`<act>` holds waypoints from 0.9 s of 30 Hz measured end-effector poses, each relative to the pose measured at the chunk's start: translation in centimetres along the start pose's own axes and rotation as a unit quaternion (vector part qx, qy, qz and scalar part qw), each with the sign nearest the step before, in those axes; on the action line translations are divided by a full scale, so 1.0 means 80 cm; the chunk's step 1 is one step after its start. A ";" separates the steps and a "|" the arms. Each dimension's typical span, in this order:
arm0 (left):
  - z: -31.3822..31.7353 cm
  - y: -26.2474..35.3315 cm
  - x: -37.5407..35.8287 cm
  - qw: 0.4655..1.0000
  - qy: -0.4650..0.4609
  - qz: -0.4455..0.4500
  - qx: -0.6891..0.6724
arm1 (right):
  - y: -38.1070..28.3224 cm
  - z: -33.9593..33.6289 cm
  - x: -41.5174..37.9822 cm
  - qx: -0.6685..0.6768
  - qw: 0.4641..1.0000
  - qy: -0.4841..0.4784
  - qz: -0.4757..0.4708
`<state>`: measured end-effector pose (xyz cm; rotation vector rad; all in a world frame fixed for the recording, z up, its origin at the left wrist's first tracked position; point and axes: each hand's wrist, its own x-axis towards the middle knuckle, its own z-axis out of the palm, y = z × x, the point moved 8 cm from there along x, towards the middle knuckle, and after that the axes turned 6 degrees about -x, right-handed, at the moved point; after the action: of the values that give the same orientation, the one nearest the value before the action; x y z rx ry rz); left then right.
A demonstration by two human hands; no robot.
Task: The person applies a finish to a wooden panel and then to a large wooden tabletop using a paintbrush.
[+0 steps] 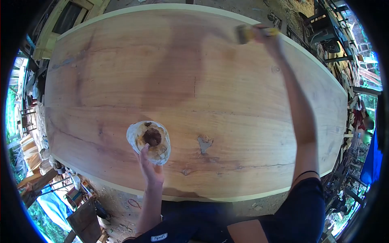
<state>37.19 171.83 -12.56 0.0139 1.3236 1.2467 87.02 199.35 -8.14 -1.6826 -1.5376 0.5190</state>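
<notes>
My left hand [152, 171] is closed on the rim of a round, shallow bowl [163, 150], its thumb lying over the near edge. The bowl's whitish wall is stained tan, and dark brown matter [152, 137] sits in its middle. Far to the right, my right hand [264, 35] reaches over the back edge area of a large wooden tabletop [239, 93]. In it is a paintbrush [243, 35] with a yellowish handle, smeared by motion, its dark end pointing left at the wood surface.
The tabletop has a pale rim, cracks, knots and a grey filled patch [204, 143] near the front. A wooden frame [50, 36] stands at the back left. Dark machinery [330, 38] is at the back right. A person [360, 115] is far off at the right.
</notes>
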 end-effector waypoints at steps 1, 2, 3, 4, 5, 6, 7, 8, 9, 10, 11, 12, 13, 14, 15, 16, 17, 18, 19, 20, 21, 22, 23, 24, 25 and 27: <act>0.007 0.000 0.000 1.000 -0.009 -0.008 -0.018 | -0.016 0.050 -0.011 0.130 0.988 -0.053 0.057; 0.014 0.001 0.001 0.999 -0.018 -0.016 -0.035 | -0.037 0.091 -0.020 0.175 0.977 -0.093 0.081; 0.019 0.001 0.000 0.999 -0.020 -0.014 -0.034 | -0.046 0.117 -0.027 0.219 0.961 -0.132 0.104; 0.021 0.003 0.000 0.999 -0.017 -0.012 -0.029 | -0.042 0.113 -0.021 0.222 0.961 -0.132 0.104; 0.021 0.005 0.001 1.000 -0.012 -0.011 -0.025 | -0.034 0.102 -0.012 0.187 0.967 -0.139 0.107; 0.019 0.006 0.000 1.000 -0.009 -0.012 -0.025 | -0.020 0.089 -0.004 0.149 0.971 -0.148 0.110; 0.018 0.004 0.000 0.999 -0.010 -0.020 -0.029 | 0.012 0.064 0.004 0.145 0.973 -0.122 0.134; 0.018 0.001 0.002 0.999 -0.014 -0.029 -0.036 | 0.049 0.029 0.006 0.131 0.972 -0.090 0.174; 0.017 -0.003 0.005 0.999 -0.014 -0.028 -0.044 | 0.082 -0.007 0.009 0.118 0.969 -0.058 0.210; 0.012 -0.010 0.007 0.998 -0.015 -0.036 -0.053 | 0.105 -0.044 0.013 0.119 0.965 0.009 0.233; 0.010 -0.015 0.010 0.997 -0.016 -0.043 -0.061 | 0.126 -0.079 0.019 0.049 0.974 0.019 0.222; 0.009 -0.016 0.011 0.997 -0.014 -0.041 -0.067 | 0.140 -0.106 0.025 -0.020 0.977 0.031 0.212; 0.009 -0.018 0.011 0.996 -0.011 -0.050 -0.073 | 0.124 -0.127 0.031 -0.230 0.957 0.033 0.174; 0.010 -0.021 0.012 0.995 -0.007 -0.058 -0.079 | 0.103 -0.135 0.040 -0.429 0.894 0.035 0.125; 0.007 -0.021 0.011 0.995 -0.002 -0.056 -0.084 | 0.097 -0.118 0.047 -0.428 0.895 0.031 0.119; 0.005 -0.020 0.012 0.994 0.007 -0.059 -0.089 | 0.077 -0.089 0.054 -0.514 0.855 0.022 0.067; 0.004 -0.020 0.013 0.994 0.014 -0.062 -0.094 | 0.059 -0.060 0.061 -0.595 0.803 0.017 0.014; 0.005 -0.017 0.014 0.993 0.014 -0.059 -0.098 | 0.034 -0.027 0.069 -0.595 0.804 0.019 0.009; 0.006 -0.015 0.013 0.994 0.013 -0.054 -0.095 | -0.003 0.020 0.074 -0.511 0.859 0.014 -0.011; 0.006 -0.012 0.014 0.995 0.012 -0.050 -0.090 | -0.041 0.066 0.078 -0.421 0.906 0.011 -0.029; 0.006 -0.011 0.015 0.995 0.010 -0.047 -0.090 | -0.078 0.117 0.083 -0.425 0.902 -0.048 -0.055; 0.004 -0.011 0.016 0.995 0.015 -0.046 -0.085 | -0.102 0.160 0.088 -0.354 0.927 -0.020 -0.119; 0.002 -0.012 0.016 0.996 0.019 -0.047 -0.080 | -0.143 0.196 0.092 -0.315 0.944 -0.038 -0.088; 0.002 -0.013 0.018 0.996 0.013 -0.048 -0.077 | -0.176 0.226 0.098 -0.261 0.958 -0.007 -0.115; -0.001 -0.012 0.017 0.996 0.024 -0.045 -0.077 | -0.203 0.248 0.108 -0.183 0.976 -0.017 -0.120; 0.005 -0.010 0.015 0.997 0.029 -0.033 -0.067 | -0.229 0.282 0.133 -0.104 0.992 0.053 -0.048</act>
<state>37.70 172.52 -13.82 -0.1598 1.2771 1.2848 60.44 214.97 -5.76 -1.7501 -1.6308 0.2217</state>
